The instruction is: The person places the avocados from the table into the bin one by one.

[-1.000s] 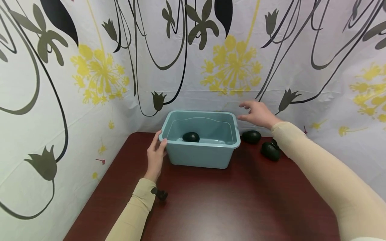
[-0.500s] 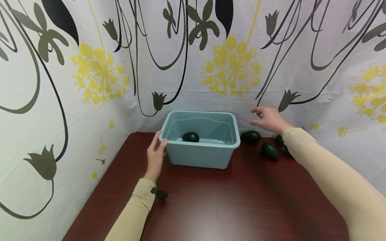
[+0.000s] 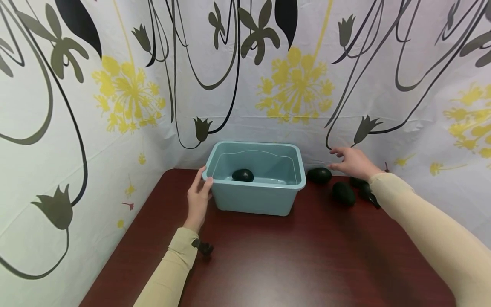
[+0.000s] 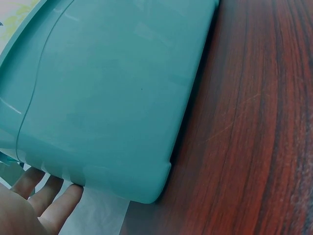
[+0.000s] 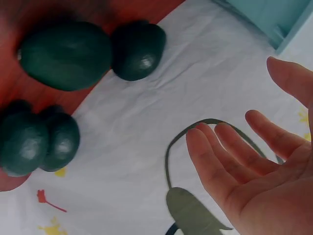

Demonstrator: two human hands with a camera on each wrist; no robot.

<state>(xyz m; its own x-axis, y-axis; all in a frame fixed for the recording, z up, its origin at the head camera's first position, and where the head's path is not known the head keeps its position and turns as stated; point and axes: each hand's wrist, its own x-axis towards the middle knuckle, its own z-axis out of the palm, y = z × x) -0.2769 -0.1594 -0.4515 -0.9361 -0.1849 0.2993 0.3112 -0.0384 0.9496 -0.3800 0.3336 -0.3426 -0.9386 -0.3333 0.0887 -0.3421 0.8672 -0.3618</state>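
A light blue plastic tub [image 3: 253, 198] stands at the back of the table, with one dark green avocado [image 3: 243, 175] lying inside. My left hand [image 3: 197, 200] holds the tub's front left corner, thumb at the front rim and fingers along the side. In the left wrist view, fingertips [image 4: 73, 192] press against the tub's wall. My right hand [image 3: 354, 162] hovers over the back right of the table, fingers spread and slightly bent, holding nothing. Below and around it lie several avocados, one [image 3: 319, 175] beside the tub and another [image 3: 343, 193] nearer me.
More avocados [image 5: 22, 144] sit near the table edge, partly under the right sleeve in the head view. A patterned white cloth [image 3: 295, 85] hangs behind and to the left of the dark red wooden table [image 3: 268, 264].
My right hand has moved right and down from beside the tub's rim to near the avocados. The left hand and the tub stay in place.
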